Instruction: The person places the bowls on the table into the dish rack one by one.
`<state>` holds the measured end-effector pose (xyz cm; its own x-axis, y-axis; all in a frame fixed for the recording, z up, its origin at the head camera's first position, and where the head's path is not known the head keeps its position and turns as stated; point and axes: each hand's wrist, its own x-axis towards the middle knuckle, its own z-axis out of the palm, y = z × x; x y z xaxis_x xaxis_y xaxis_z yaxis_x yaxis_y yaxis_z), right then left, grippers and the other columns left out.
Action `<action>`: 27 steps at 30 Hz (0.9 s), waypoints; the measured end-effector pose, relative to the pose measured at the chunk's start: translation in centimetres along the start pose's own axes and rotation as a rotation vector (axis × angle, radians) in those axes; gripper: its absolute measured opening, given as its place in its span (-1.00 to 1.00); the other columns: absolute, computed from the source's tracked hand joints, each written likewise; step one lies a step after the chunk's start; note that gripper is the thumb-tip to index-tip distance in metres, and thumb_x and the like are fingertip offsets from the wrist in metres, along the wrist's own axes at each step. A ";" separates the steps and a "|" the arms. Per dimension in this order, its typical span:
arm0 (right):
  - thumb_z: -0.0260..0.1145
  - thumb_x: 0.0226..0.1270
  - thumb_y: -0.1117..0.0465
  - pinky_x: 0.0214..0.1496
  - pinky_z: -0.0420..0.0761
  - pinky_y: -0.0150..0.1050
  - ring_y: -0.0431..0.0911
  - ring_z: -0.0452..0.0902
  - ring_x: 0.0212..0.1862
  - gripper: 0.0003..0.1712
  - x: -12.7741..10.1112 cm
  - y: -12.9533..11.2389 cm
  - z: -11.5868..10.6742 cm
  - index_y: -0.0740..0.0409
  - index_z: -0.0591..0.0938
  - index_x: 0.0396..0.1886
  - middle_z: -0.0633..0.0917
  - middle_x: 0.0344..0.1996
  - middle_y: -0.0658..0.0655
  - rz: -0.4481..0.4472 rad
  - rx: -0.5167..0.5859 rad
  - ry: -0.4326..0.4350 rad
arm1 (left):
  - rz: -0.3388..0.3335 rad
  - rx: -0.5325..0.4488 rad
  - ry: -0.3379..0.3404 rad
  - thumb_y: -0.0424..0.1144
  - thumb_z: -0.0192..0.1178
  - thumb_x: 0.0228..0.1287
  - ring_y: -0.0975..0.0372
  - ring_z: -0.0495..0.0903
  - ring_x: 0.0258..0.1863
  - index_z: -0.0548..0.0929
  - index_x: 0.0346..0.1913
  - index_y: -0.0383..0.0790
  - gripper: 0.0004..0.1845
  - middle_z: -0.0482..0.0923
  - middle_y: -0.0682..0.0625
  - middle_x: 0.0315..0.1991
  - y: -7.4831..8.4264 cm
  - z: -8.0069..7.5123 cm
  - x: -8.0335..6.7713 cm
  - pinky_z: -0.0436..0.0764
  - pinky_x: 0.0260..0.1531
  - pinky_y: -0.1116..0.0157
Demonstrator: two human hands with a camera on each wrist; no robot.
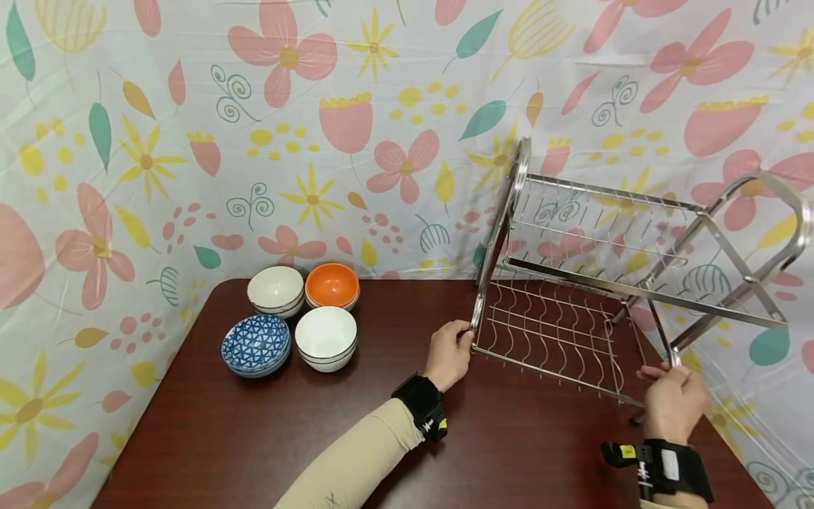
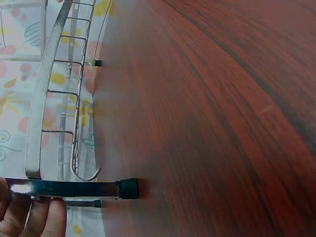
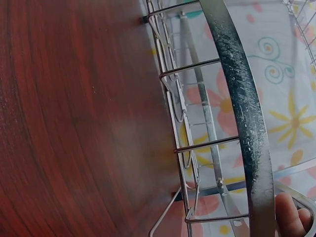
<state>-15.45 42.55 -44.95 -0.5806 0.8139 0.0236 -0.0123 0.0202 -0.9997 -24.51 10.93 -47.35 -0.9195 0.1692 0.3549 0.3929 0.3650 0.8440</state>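
A two-tier metal dish rack [image 1: 626, 288] stands at an angle on the right half of the table in the head view, its wire shelves bare. My left hand [image 1: 448, 353] grips the rack's left upright low down, near the lower shelf's corner. On the opposite side, my right hand [image 1: 675, 403] holds the base of the right upright. The left wrist view shows fingers [image 2: 53, 219] curled at a dark leg that ends in a black rubber foot [image 2: 129, 188]. In the right wrist view, fingertips [image 3: 287, 217] show behind a flat metal bar [image 3: 247, 108].
Several stacked bowls stand at the back left of the brown table [image 1: 210, 431]: cream bowls [image 1: 275, 286], orange bowls [image 1: 332, 285], blue patterned bowls [image 1: 256, 344] and white bowls [image 1: 326, 332]. A flowered cloth [image 1: 394, 92] hangs behind and at both sides.
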 end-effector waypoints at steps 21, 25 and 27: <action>-0.19 0.56 0.15 -0.39 0.33 -0.52 -0.39 0.55 -0.61 -0.75 -1.0 -0.4 1.1 0.05 0.44 -0.20 0.64 -0.68 -0.22 -0.057 -0.065 -0.034 | 0.005 -0.051 -0.025 -0.31 0.09 0.41 0.30 0.55 -0.33 0.64 -0.09 -0.29 -0.83 0.59 -0.01 -0.26 -0.2 -1.9 -0.9 0.50 -0.31 0.41; -0.18 0.56 0.14 -0.38 0.31 -0.53 -0.41 0.55 -0.59 -0.75 -0.9 -0.4 1.3 0.00 0.45 -0.20 0.64 -0.68 -0.24 -0.045 -0.077 -0.035 | 0.014 -0.045 -0.013 -0.31 0.10 0.41 0.28 0.56 -0.31 0.65 -0.12 -0.28 -0.84 0.59 0.00 -0.28 -0.1 -2.4 -1.0 0.51 -0.28 0.39; -0.18 0.56 0.14 -0.41 0.29 -0.51 -0.41 0.55 -0.59 -0.75 -0.9 -0.4 1.4 -0.01 0.45 -0.20 0.64 -0.68 -0.24 -0.044 -0.079 -0.036 | 0.022 -0.045 -0.005 -0.31 0.10 0.40 0.28 0.56 -0.30 0.65 -0.14 -0.28 -0.85 0.60 0.00 -0.29 -0.2 -2.6 -1.1 0.51 -0.27 0.39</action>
<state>-16.06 40.99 -44.59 -0.6100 0.7897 0.0659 0.0252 0.1025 -0.9944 -23.64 8.35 -46.84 -0.9106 0.1816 0.3713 0.4117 0.3193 0.8535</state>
